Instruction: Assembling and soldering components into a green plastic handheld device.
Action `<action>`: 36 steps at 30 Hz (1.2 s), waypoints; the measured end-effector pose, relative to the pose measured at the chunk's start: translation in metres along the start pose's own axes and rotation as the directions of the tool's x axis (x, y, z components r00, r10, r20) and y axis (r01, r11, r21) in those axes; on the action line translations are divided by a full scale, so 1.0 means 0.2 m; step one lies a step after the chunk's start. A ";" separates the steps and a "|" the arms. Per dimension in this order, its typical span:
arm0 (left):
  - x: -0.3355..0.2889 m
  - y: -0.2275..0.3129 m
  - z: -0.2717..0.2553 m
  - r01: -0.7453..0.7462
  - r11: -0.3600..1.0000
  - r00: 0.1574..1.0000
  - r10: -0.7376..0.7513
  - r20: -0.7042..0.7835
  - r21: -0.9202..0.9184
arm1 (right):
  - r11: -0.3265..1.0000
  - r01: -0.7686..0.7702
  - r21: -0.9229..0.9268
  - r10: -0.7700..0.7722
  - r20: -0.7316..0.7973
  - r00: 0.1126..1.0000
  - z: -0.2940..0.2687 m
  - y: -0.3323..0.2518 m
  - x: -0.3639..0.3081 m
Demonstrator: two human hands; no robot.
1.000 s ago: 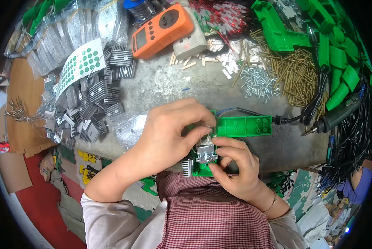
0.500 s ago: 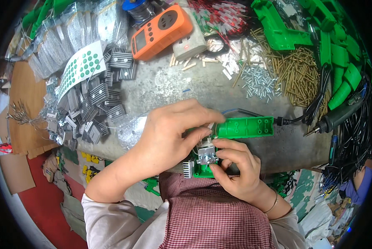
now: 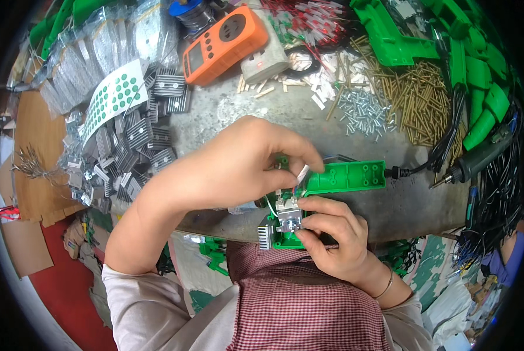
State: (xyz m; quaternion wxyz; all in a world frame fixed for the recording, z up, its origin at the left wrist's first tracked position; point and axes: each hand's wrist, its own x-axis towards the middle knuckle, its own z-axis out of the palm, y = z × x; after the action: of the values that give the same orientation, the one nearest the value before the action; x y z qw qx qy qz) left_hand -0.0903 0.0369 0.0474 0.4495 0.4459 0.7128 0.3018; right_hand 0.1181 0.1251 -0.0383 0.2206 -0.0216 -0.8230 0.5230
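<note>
A green plastic housing half (image 3: 349, 177) lies open at the table's near edge. At its lower left end sits a small silvery metal component with a round centre (image 3: 289, 217), a finned heat sink (image 3: 265, 235) beside it. My right hand (image 3: 338, 231) pinches this metal component between thumb and fingers. My left hand (image 3: 267, 158) arches above, thumb and fingers closed on a small white sleeve (image 3: 302, 174) near thin wires over the component. A black cord (image 3: 408, 172) leaves the housing's right end. My left palm hides part of the housing.
An orange meter (image 3: 227, 44) lies at the back, and heat sinks (image 3: 139, 131) pile at left. Silver screws (image 3: 364, 111) and long brass-coloured screws (image 3: 417, 108) are heaped at right. A dark power screwdriver (image 3: 478, 161) and green housings (image 3: 390, 35) stand further right.
My left hand has lifted and turned slightly, its wrist swinging up and left, so the white sleeve and wires show more. My right hand stays on the metal component.
</note>
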 end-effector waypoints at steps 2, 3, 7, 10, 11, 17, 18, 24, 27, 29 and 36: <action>0.02 0.01 -0.03 0.013 0.999 0.995 -0.018 0.102 0.049 | 1.000 -0.022 0.009 0.022 -0.002 1.000 0.00 -0.01 0.00; 0.02 -0.01 -0.04 0.013 0.999 0.995 -0.018 0.103 0.051 | 0.999 -0.042 0.019 0.042 0.000 0.999 0.00 -0.01 0.00; 0.03 -0.09 -0.03 -0.235 0.970 0.968 0.228 0.100 0.067 | 0.997 -0.062 0.039 0.062 -0.003 0.998 0.00 -0.01 0.00; 0.02 -0.07 -0.02 -0.238 0.965 0.968 0.225 0.112 0.111 | 0.999 -0.033 0.026 0.033 -0.007 0.999 0.00 0.00 0.00; 0.02 -0.06 -0.02 -0.203 0.968 0.974 0.184 0.130 0.145 | 1.000 -0.012 0.019 0.012 -0.001 1.000 0.00 0.01 0.00; -0.01 -0.03 -0.01 -0.202 0.975 0.977 0.195 0.082 0.092 | 0.997 -0.061 0.048 0.061 0.009 0.998 -0.02 -0.01 0.01; -0.01 -0.04 0.00 -0.202 0.975 0.977 0.194 0.088 0.093 | 0.993 -0.110 0.050 0.108 0.042 0.993 -0.02 -0.02 0.01; -0.06 0.00 0.04 -0.152 0.981 0.988 0.153 0.000 0.122 | 0.993 -0.057 0.107 0.056 0.015 0.998 -0.01 0.00 0.01; -0.06 0.02 0.05 -0.180 0.953 0.984 0.174 0.048 0.242 | 0.991 -0.066 0.120 0.064 0.018 0.998 -0.01 0.00 0.01; -0.06 0.02 0.05 -0.178 0.951 0.984 0.170 0.053 0.252 | 0.989 -0.066 0.136 0.064 0.019 0.998 -0.01 0.00 0.00; -0.06 -0.01 -0.08 0.022 0.996 0.999 -0.024 0.021 0.082 | 0.986 -0.069 0.153 0.061 0.055 0.997 -0.02 0.00 0.01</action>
State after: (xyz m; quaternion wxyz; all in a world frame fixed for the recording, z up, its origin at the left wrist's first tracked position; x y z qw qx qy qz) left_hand -0.1032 0.0238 0.0568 0.4420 0.4592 0.7246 0.2622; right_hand 0.1179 0.1301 -0.0361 0.1835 -0.0180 -0.7840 0.5927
